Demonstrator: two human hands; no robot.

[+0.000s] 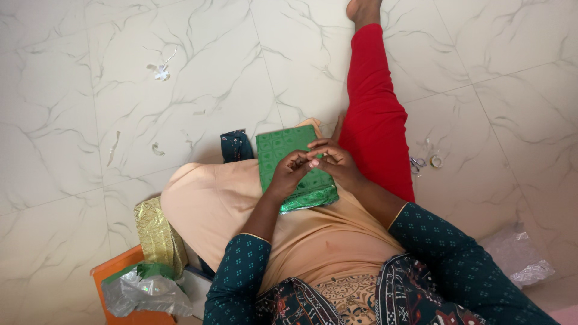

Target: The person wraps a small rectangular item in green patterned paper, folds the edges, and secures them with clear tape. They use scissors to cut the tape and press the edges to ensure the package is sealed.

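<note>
At your far left, a crumpled gold foil wrap (158,236) lies on the floor beside an orange box (114,272). Your left hand (290,173) and right hand (334,161) meet fingertip to fingertip, pinched narrow on something too small to make out. Directly beneath them, on your lap, lies the green foil-wrapped flat box (289,165), long axis running away from you. Small scissors (416,165) lie right.

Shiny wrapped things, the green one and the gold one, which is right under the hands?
The green foil-wrapped box lying on the lap under both hands; the gold foil bundle stands off by the orange box, untouched.
</note>
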